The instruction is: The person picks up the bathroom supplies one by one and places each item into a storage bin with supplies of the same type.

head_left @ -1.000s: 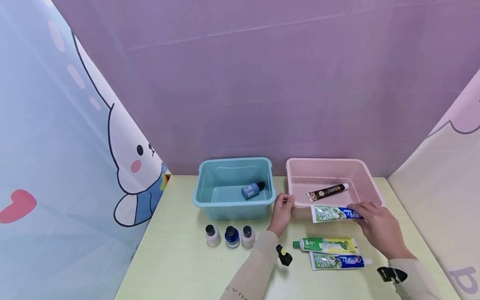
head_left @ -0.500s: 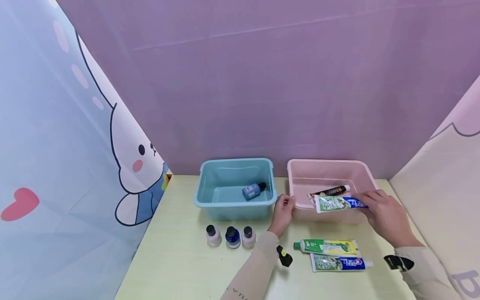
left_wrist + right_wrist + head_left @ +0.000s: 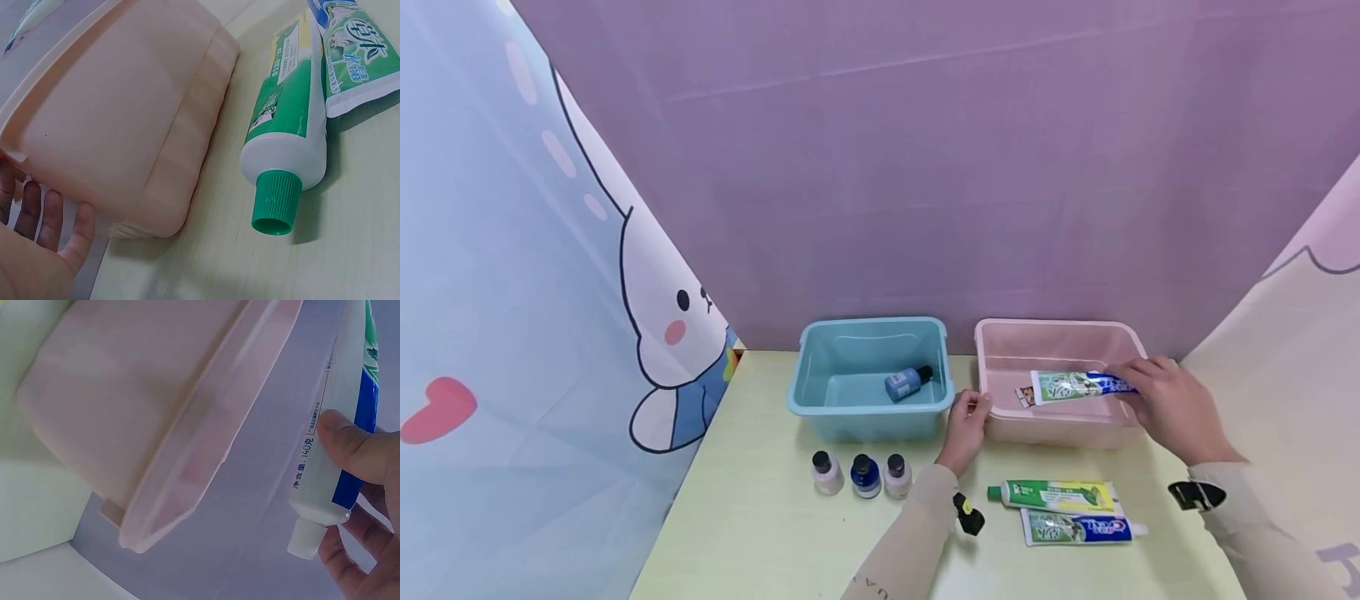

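My right hand pinches a green, blue and white toothpaste tube and holds it level over the inside of the pink bin. In the right wrist view the thumb presses on the tube near its white cap, beside the bin's rim. A dark tube lies in the bin, mostly hidden behind the held one. My left hand touches the bin's front left corner; its fingers lie straight against the wall.
Two toothpaste tubes lie on the pale green table before the pink bin: a green-yellow one and a blue-green one. A blue bin holds a blue bottle. Three small bottles stand before it.
My right hand has carried the tube from in front of the pink bin's front wall up and back over the bin. My left hand has stayed at the corner.
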Action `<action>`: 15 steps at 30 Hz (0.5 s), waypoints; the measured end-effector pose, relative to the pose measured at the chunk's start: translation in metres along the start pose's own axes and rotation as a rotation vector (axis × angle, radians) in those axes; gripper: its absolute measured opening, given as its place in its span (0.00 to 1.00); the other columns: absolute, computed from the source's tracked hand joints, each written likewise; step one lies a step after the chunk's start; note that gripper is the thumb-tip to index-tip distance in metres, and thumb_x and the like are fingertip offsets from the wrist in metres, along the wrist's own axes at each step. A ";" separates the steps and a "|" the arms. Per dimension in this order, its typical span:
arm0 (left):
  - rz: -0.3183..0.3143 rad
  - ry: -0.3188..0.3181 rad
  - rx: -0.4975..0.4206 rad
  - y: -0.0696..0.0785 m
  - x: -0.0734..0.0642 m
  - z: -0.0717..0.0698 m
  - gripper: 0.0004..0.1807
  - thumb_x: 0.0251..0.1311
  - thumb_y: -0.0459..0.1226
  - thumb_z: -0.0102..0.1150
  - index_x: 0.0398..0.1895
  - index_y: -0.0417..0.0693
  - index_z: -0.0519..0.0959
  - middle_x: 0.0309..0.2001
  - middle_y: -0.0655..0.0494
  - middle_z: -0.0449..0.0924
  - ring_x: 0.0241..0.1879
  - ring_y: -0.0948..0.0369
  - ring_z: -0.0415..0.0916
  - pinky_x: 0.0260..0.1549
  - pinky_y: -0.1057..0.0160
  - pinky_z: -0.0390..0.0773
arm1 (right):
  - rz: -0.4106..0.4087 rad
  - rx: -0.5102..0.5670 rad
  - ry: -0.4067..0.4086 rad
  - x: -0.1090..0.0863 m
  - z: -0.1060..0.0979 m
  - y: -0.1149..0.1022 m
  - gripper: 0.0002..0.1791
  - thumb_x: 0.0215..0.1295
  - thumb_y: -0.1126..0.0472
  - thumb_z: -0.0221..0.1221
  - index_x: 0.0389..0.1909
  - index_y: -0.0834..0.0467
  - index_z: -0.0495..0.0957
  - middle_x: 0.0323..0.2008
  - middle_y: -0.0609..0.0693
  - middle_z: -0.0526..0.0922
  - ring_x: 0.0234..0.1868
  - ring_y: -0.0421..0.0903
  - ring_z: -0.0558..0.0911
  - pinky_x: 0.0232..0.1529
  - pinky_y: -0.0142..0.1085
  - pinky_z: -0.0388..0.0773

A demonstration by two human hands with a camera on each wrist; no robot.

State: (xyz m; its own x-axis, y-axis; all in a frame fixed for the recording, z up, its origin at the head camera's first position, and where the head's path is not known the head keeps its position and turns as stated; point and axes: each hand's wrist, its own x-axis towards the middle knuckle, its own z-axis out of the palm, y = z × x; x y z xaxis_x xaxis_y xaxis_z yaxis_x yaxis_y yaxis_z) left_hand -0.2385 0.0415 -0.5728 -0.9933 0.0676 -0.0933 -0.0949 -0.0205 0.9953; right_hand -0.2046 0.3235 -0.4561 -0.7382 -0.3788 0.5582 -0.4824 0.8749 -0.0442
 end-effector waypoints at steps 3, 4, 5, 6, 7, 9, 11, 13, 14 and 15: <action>-0.001 0.005 0.003 0.000 0.001 -0.001 0.12 0.79 0.47 0.48 0.43 0.50 0.76 0.48 0.59 0.71 0.45 0.62 0.70 0.51 0.52 0.77 | 0.004 0.003 -0.013 0.006 0.002 0.002 0.24 0.46 0.70 0.74 0.49 0.59 0.85 0.42 0.59 0.88 0.42 0.59 0.80 0.41 0.58 0.77; -0.001 0.005 0.003 0.000 0.001 -0.001 0.12 0.79 0.47 0.48 0.43 0.51 0.76 0.48 0.59 0.71 0.45 0.62 0.70 0.50 0.53 0.77 | 0.007 0.003 -0.016 0.008 0.003 0.003 0.24 0.46 0.70 0.74 0.49 0.59 0.85 0.43 0.59 0.88 0.42 0.59 0.81 0.40 0.58 0.77; -0.001 0.006 0.005 0.000 0.001 -0.001 0.12 0.79 0.47 0.48 0.43 0.51 0.76 0.48 0.59 0.71 0.45 0.62 0.71 0.50 0.54 0.77 | 0.008 0.004 -0.018 0.009 0.004 0.004 0.24 0.46 0.70 0.75 0.49 0.59 0.85 0.43 0.59 0.88 0.41 0.59 0.81 0.39 0.58 0.77; 0.000 0.005 0.006 0.000 0.001 -0.001 0.12 0.79 0.47 0.48 0.43 0.51 0.76 0.48 0.59 0.72 0.45 0.62 0.71 0.49 0.55 0.77 | 0.009 0.005 -0.019 0.011 0.005 0.004 0.24 0.46 0.70 0.75 0.49 0.59 0.85 0.43 0.59 0.88 0.41 0.59 0.81 0.39 0.58 0.78; 0.002 0.005 0.008 0.000 0.001 -0.001 0.12 0.78 0.47 0.48 0.43 0.51 0.76 0.48 0.59 0.72 0.45 0.62 0.71 0.49 0.56 0.77 | 0.007 0.005 -0.019 0.012 0.006 0.006 0.24 0.46 0.70 0.74 0.48 0.60 0.85 0.43 0.59 0.88 0.41 0.60 0.81 0.39 0.59 0.78; 0.003 0.003 0.012 0.001 0.001 -0.001 0.13 0.78 0.49 0.49 0.43 0.51 0.76 0.49 0.59 0.72 0.46 0.62 0.71 0.47 0.59 0.76 | 0.001 0.004 -0.017 0.015 0.008 0.008 0.24 0.46 0.70 0.74 0.48 0.59 0.86 0.43 0.59 0.88 0.40 0.60 0.82 0.39 0.59 0.78; 0.003 -0.001 0.016 0.001 0.000 -0.001 0.13 0.78 0.50 0.49 0.43 0.51 0.76 0.49 0.60 0.72 0.46 0.62 0.71 0.47 0.60 0.76 | -0.006 0.004 -0.017 0.017 0.010 0.010 0.23 0.46 0.70 0.75 0.48 0.59 0.86 0.42 0.59 0.88 0.40 0.60 0.82 0.38 0.58 0.78; -0.003 0.000 0.016 0.001 -0.001 -0.002 0.14 0.77 0.50 0.49 0.43 0.52 0.76 0.49 0.60 0.72 0.46 0.62 0.71 0.48 0.59 0.76 | -0.013 0.008 -0.021 0.019 0.011 0.012 0.23 0.46 0.69 0.75 0.48 0.59 0.86 0.42 0.59 0.88 0.39 0.59 0.81 0.37 0.58 0.78; -0.005 0.001 0.016 0.001 -0.001 -0.002 0.13 0.77 0.50 0.49 0.43 0.52 0.76 0.49 0.60 0.72 0.46 0.62 0.71 0.48 0.58 0.76 | -0.018 0.010 -0.023 0.020 0.012 0.013 0.23 0.46 0.68 0.75 0.48 0.59 0.86 0.42 0.59 0.88 0.39 0.59 0.81 0.37 0.57 0.78; -0.006 0.002 0.014 0.001 -0.001 -0.002 0.13 0.77 0.50 0.49 0.43 0.52 0.76 0.48 0.61 0.72 0.46 0.62 0.71 0.49 0.57 0.76 | -0.021 0.014 -0.026 0.022 0.012 0.013 0.23 0.46 0.68 0.75 0.48 0.59 0.86 0.41 0.59 0.88 0.39 0.59 0.81 0.36 0.57 0.78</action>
State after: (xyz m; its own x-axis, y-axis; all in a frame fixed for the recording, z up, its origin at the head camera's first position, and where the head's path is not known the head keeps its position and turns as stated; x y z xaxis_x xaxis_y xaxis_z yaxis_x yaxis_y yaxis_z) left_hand -0.2375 0.0399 -0.5715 -0.9929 0.0655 -0.0996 -0.1003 -0.0062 0.9949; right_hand -0.2329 0.3234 -0.4548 -0.7395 -0.4052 0.5376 -0.5047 0.8622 -0.0443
